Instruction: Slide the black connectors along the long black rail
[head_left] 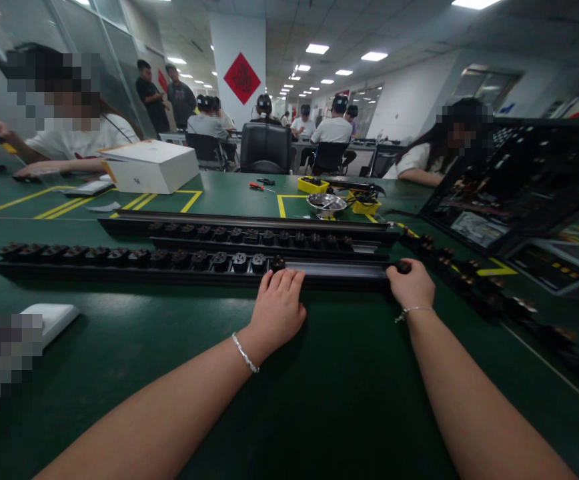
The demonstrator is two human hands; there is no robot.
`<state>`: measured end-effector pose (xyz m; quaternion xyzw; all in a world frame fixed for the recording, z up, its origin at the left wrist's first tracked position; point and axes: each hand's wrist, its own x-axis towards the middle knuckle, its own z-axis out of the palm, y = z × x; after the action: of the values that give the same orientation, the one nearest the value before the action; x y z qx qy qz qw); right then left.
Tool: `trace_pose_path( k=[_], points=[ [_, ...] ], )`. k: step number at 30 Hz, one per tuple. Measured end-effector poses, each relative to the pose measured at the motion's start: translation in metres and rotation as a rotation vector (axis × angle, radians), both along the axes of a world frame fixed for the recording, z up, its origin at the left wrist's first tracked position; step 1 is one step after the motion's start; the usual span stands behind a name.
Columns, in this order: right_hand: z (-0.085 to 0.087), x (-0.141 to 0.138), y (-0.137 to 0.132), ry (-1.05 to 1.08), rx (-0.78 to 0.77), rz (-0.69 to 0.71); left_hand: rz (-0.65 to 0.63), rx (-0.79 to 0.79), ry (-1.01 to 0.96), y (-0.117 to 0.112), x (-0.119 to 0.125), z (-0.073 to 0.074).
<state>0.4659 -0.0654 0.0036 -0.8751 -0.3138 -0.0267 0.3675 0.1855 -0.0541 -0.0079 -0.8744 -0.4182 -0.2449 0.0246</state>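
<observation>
A long black rail (339,285) lies across the table in front of me, with a row of round black socket modules (220,261) filling its left part. My left hand (280,303) is closed over the rail's near edge, fingertips beside the last module (278,263) of the row. At the rail's right end, my right hand (412,285) is closed on a black socket module (402,267), partly hidden by the fingers. Between my hands the rail's channel (337,269) shows a bare grey strip.
Behind lies another rail (119,227) with modules. Loose modules (489,287) line the right side, near a tilted black panel (514,180). Farther back are a white box (152,167), a metal bowl (326,204) and yellow trays (312,186). Co-workers sit left and right.
</observation>
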Motion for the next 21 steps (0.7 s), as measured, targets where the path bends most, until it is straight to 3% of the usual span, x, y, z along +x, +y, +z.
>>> trace_pose_path(
  k=[21],
  points=[
    [-0.003, 0.035, -0.007, 0.016, 0.014, -0.118, 0.0, 0.007, -0.002, -0.001, 0.0, 0.0]
  ],
)
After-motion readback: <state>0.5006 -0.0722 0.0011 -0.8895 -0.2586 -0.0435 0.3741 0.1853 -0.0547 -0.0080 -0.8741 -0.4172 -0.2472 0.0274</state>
